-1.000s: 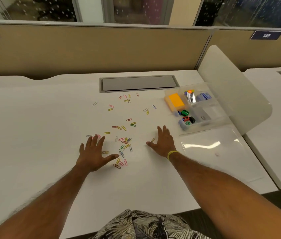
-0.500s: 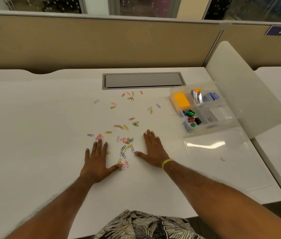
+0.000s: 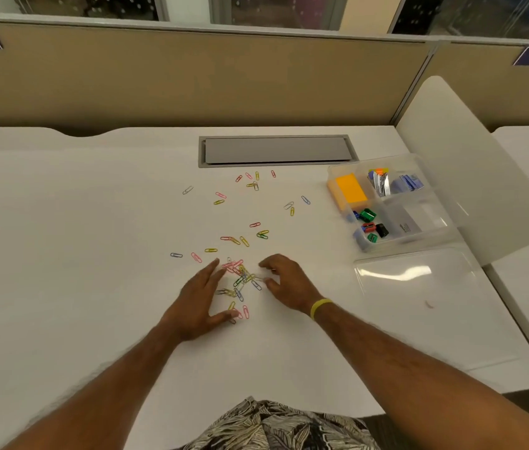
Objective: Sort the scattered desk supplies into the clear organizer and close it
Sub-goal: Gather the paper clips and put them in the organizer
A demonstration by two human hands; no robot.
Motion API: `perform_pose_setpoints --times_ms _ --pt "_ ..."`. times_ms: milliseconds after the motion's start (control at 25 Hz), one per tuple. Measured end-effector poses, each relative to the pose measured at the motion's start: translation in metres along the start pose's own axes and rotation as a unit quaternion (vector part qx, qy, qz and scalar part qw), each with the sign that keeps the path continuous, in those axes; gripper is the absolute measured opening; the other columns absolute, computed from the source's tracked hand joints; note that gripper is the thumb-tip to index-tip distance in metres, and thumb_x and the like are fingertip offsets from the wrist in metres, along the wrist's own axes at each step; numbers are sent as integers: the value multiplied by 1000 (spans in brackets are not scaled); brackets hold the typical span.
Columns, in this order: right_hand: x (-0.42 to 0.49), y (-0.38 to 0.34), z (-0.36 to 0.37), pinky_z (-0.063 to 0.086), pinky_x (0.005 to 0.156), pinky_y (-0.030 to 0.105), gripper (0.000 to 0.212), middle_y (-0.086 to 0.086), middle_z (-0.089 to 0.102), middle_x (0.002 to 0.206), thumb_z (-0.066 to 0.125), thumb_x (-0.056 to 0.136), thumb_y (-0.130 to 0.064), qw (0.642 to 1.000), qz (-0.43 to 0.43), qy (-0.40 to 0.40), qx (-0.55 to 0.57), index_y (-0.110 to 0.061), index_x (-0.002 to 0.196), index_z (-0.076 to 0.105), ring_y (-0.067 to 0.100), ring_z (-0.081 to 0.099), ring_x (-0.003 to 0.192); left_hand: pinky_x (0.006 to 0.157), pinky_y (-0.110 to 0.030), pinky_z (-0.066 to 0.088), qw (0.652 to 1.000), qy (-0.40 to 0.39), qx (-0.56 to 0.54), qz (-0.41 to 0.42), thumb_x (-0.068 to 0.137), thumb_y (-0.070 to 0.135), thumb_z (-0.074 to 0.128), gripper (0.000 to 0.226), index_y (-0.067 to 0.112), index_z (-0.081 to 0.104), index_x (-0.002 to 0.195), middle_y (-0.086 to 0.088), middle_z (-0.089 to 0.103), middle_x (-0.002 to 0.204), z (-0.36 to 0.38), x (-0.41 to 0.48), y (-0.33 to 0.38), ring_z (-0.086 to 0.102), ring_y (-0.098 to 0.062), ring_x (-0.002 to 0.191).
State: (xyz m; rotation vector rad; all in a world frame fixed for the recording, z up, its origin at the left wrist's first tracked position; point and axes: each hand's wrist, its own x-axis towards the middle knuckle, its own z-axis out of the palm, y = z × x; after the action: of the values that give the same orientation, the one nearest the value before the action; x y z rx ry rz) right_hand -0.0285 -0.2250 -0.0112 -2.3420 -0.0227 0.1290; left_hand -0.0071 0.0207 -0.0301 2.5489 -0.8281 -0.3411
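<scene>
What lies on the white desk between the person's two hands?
In the head view, a bunched heap of coloured wire paper clips lies between the left hand and the right hand.

Open table [image 3: 61, 254] stretches left of the left hand [image 3: 201, 297]. Paper clips [image 3: 240, 277] crowd the gap to the right hand [image 3: 289, 280], more strewn beyond. On the right, the organizer [image 3: 425, 212] and its flat lid [image 3: 419, 293] block passage.

l hand [image 3: 201, 300] & r hand [image 3: 285, 280] flank a paper clip pile [image 3: 240, 279] on desk [image 3: 94, 254]; organizer [image 3: 427, 206] open nearby.
</scene>
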Motion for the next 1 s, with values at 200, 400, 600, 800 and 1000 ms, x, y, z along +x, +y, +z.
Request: perform_pose_setpoints --times_ms 200,400,600,800,1000 --pt "-20 10 -3 38 72 16 76 -5 46 102 88 61 -38 987 96 -123 -34 -24 125 49 5 47 82 91 -29 45 996 -68 1 -60 48 88 64 102 31 39 129 13 42 124 -16 -16 -21 48 -8 111" --pt "-21 -14 36 40 82 21 84 -1 44 115 88 60 -40 989 86 -115 -40 -26 129 41 8 46 95 80 -26 46 997 -45 -14 -67 65 71 68 71 30 44 118 14 52 117 0 -2 1 52 -8 102" --pt "1 -29 52 42 76 22 62 1 50 107 82 70 -30 993 101 -56 14 -20 121 47 11 49 89 73 -30 48 997 7 -42 -72 89 40 61 28 22 49 107 5 58 108 5 16 9 58 -13 90" --pt "19 -32 49 47 69 25 37 -3 53 87 75 77 -12 990 95 -21 98 -16 109 56 9 51 74 63 -27 40 985 45 -146 -75 89 24 63 12 20 52 91 4 56 86 0 31 4 51 -14 72" --pt "36 -11 19 47 90 30 32 2 59 108 67 83 -10 993 69 87 42 -11 114 60 14 56 96 81 -33 44 977 179 -55 -102 83 31 71 34 16 57 111 -3 54 109 -25 30 -56 55 -20 94"
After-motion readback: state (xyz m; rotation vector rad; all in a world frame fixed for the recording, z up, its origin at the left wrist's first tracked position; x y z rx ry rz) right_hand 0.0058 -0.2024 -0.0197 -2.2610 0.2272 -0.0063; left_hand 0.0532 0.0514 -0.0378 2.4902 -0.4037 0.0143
